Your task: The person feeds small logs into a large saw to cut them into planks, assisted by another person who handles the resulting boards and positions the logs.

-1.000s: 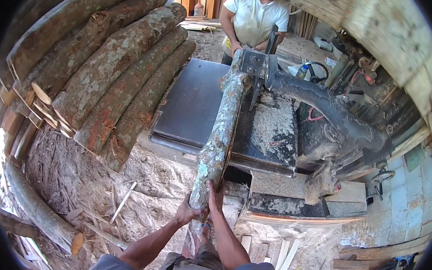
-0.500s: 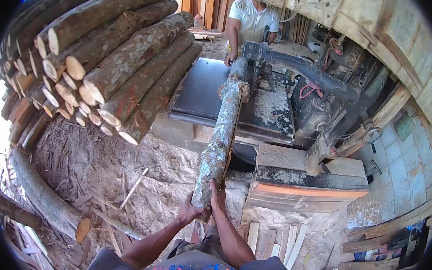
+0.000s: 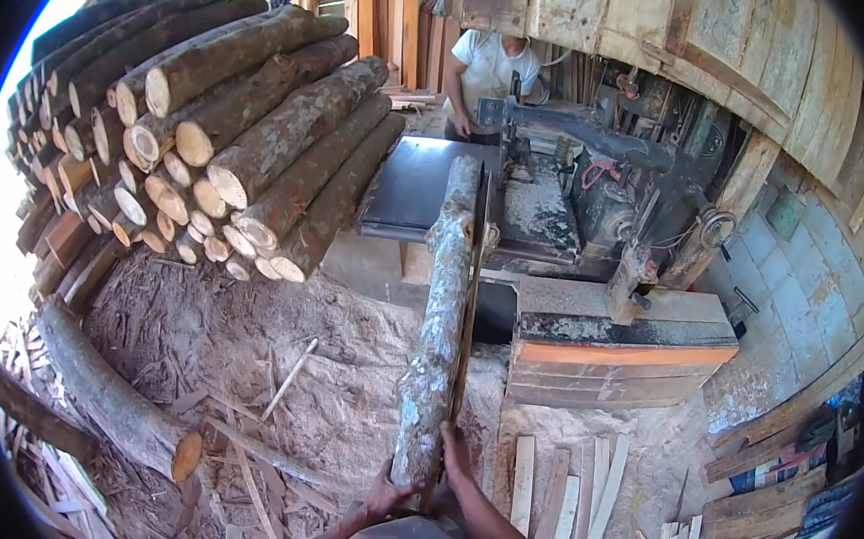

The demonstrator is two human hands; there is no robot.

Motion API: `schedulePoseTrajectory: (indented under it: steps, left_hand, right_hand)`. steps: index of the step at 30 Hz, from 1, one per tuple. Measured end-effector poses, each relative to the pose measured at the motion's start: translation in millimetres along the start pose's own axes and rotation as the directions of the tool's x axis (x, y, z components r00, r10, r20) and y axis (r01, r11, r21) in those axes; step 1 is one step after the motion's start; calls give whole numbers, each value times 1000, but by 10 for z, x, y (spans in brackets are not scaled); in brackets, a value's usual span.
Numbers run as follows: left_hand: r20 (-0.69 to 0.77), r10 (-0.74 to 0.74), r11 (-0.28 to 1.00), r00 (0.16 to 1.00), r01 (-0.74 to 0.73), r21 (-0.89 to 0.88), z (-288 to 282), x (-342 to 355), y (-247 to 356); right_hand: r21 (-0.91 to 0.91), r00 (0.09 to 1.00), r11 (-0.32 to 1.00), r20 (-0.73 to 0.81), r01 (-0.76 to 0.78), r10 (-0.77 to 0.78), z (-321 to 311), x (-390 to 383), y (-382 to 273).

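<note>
A long log (image 3: 439, 315) with grey, patchy bark stretches away from my body, its far end over the dark saw table (image 3: 408, 183). Along its right side runs a dark lengthwise cut, with a thin slab (image 3: 468, 342) beside it. My left hand (image 3: 392, 494) is wrapped round the log's near end from the left and below. On the right side of that same end, my right hand (image 3: 459, 457) grips with its thumb up along the wood; its other fingers are mostly hidden. The saw machine (image 3: 602, 131) stands at the table's right.
A co-worker (image 3: 490, 78) in a white shirt stands behind the table. Stacked logs (image 3: 290, 149) fill the far left. A wooden box (image 3: 622, 348) sits right of my log. Several cut strips (image 3: 576, 500) and a curved log (image 3: 112, 397) lie on the sawdust-covered ground.
Both my hands have drawn the log back toward my body, so its far end has left the blade area. The co-worker's hand is no longer beside the log's end.
</note>
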State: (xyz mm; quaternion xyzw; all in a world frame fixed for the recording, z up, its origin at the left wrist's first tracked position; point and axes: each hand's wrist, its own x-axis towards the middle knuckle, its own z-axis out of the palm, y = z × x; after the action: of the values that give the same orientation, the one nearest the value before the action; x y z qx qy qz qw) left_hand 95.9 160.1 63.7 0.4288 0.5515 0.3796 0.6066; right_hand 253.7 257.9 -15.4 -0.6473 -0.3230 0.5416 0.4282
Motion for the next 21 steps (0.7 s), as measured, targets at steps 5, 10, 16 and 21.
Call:
schedulePoseTrajectory:
  steps: [5,10,16,21]
  left_hand:
    - [228,-201,751,953,300,-589,220,-67,640]
    - [131,-104,763,986,163,-625,266,1148,1252]
    - [62,-6,956,998,24,-293,65,3650,1863]
    - [1,302,909,953,-288,-302,-992,5908,1513]
  right_hand:
    - [190,942,923,102,-334,319,-1103,197,75]
    - [175,934,918,61,-356,351,-1727,-29,-284]
    - [41,884,883,1,-468,468,-2168,114,35]
    - [42,815,815,71,-578,575,-2195,54,-531]
